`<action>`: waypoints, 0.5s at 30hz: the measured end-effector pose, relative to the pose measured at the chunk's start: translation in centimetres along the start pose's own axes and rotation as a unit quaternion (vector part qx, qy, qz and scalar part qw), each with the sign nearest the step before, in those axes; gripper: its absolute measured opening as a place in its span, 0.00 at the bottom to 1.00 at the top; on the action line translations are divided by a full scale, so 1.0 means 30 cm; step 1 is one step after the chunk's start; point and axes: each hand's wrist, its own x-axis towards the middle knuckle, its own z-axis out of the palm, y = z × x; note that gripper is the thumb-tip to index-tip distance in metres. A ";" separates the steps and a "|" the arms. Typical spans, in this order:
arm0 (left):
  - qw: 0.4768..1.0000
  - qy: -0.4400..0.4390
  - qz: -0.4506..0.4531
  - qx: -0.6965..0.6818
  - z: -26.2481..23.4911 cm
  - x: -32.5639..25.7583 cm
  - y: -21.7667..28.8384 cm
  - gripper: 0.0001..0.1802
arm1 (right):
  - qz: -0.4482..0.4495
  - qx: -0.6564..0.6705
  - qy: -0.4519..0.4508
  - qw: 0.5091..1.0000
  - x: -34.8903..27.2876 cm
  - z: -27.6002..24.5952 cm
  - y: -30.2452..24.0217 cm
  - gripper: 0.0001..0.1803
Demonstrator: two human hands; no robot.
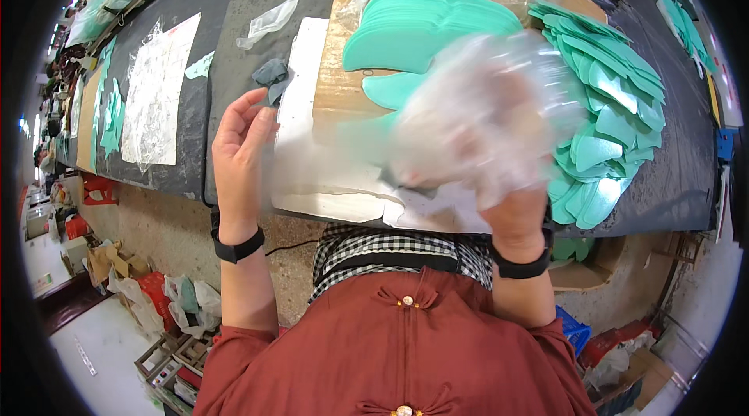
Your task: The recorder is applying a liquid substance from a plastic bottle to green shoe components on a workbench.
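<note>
"Right of centre in the frame, what is the right hand (511, 104) holding?"

"It's blurred behind crumpled clear plastic (441, 115). I cannot tell whether its fingers are closed on it."

"And the left hand (240, 143)?"

"Left of centre, fingers loosely bent, thumb apart from the forefinger, nothing visible in its grasp. Just beyond the fingertips lies a grey-blue crumpled scrap (271, 72)."

"Where are the green pieces?"

"One neat green stack (402, 30) sits at upper centre, on brown cardboard (331, 88). At right, a loose green heap (612, 115) fans down the dark table (680, 170), overlapping pieces tilted every way. The plastic partly covers the view between them."
</note>
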 end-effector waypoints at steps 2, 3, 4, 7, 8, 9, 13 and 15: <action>1.000 -0.011 -0.001 0.019 0.025 0.024 -0.003 0.18 | 0.251 0.139 0.131 0.949 0.008 -0.013 0.001 0.24; 1.000 -0.019 0.008 0.007 0.052 0.030 -0.002 0.17 | 0.252 0.139 0.132 0.949 0.026 -0.006 -0.009 0.24; 0.999 -0.030 0.018 -0.004 0.076 0.040 -0.003 0.17 | 0.227 0.243 0.127 0.935 0.085 0.015 -0.039 0.25; 0.998 -0.058 0.021 -0.018 0.148 0.054 0.047 0.16 | 0.134 0.424 0.087 0.892 0.216 0.063 -0.108 0.30; 0.991 -0.081 0.001 -0.104 0.152 0.058 0.045 0.17 | 0.095 0.417 0.058 0.902 0.228 0.073 -0.111 0.32; 0.976 -0.105 -0.020 -0.189 0.157 0.065 0.041 0.18 | 0.098 0.416 0.060 0.902 0.220 0.063 -0.101 0.32; 0.994 -0.053 0.043 0.081 0.169 0.141 -0.039 0.20 | 0.121 0.372 0.038 0.919 0.093 -0.035 -0.010 0.37; 0.988 -0.060 0.055 0.134 0.186 0.150 -0.027 0.22 | 0.305 0.368 0.059 0.876 -0.041 -0.109 0.047 0.39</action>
